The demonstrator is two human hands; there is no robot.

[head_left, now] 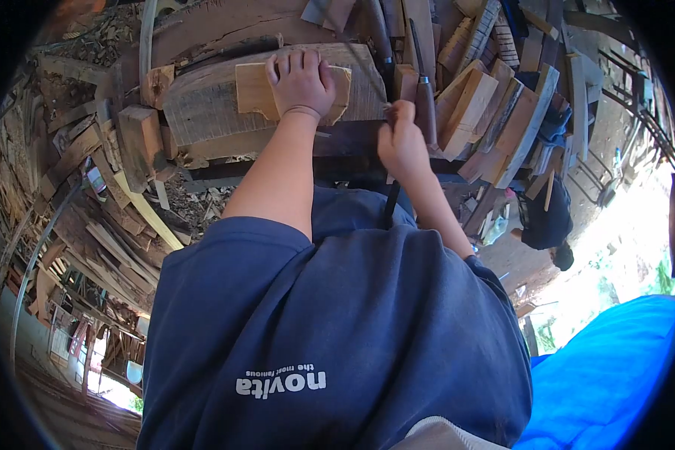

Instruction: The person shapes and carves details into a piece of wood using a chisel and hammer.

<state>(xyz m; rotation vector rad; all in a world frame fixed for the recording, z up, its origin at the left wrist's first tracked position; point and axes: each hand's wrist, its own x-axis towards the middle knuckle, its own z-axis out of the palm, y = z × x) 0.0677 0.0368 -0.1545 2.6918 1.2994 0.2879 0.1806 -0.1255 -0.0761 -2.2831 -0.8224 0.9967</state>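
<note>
A left hand [301, 86] lies open, fingers slightly spread, on a pale board [253, 86] atop a worn wooden surface [202, 109]; the right hand's [405, 142] curled fingers grip a thin tool [364, 66], motion-blurred, its handle hidden

1. We wear a loose navy T-shirt [367, 322], softly creased across the front.
2. Our left sleeve [232, 238] is short, ending in a plain hem.
3. Our T-shirt bears a white print [281, 384]: bold "novita", with "the most famous" smaller beneath.
4. Our left hand [302, 84] and right hand [405, 144] are bare.
</note>
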